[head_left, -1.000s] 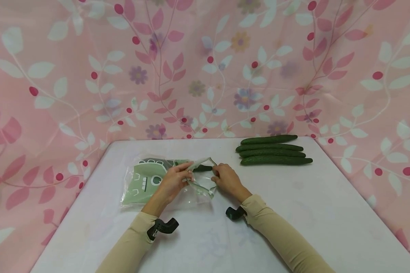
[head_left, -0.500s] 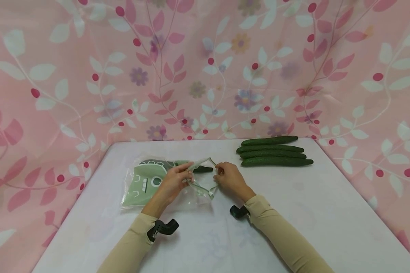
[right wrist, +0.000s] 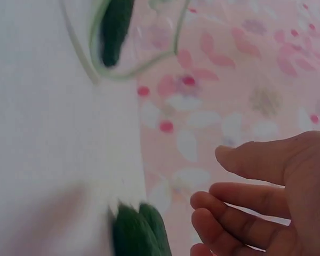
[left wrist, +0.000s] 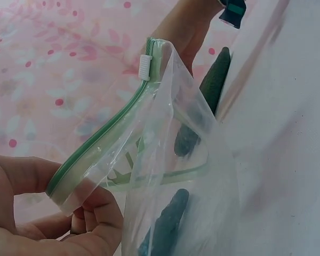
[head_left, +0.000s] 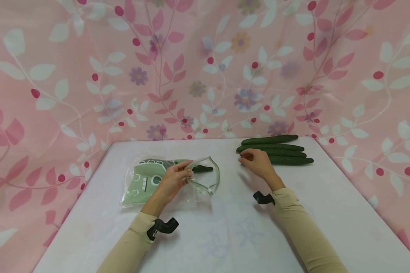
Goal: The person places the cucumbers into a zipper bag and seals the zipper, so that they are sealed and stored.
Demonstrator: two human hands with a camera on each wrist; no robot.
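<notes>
Right hand (head_left: 258,163) shifted from bag (head_left: 143,187) toward left ends of four cucumbers (head_left: 280,147), thumb and fingers parted, holding nothing. Cucumbers lie right of bag, long axes left-to-right, right hand nearer. Left hand (head_left: 172,179) pinches bag's rim.

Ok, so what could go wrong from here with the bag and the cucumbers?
The bag might sag shut at its mouth, since only the left hand pinches it. The cucumber inside could slide out if the bag tips, as its tip shows near the mouth. The four loose cucumbers lie close together, so the right hand, beside them and holding nothing, might nudge others if it takes one.
</notes>
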